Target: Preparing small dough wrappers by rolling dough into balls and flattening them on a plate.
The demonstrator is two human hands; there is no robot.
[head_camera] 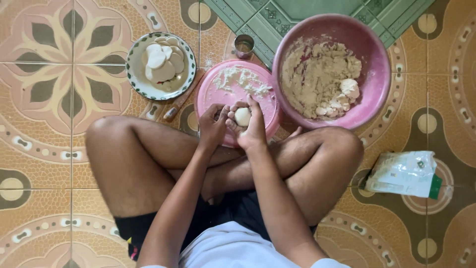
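The floor is of patterned ceramic tiles in pink, brown and green, and a person sits on it with legs crossed. Up and to the left of the hands stands a white enamel plate with a green rim [137, 82], holding flat pale dough discs [162, 62]. The left hand [212, 128] and right hand [251, 130] are cupped together, fingers curled half closed around a small round white dough ball [242, 116], just above a floured pink plastic lid [237, 84]. To the right sits a large pink plastic bowl [379, 64] of crumbly dough. The ball may slip onto the tiles, I think, if the fingers loosen.
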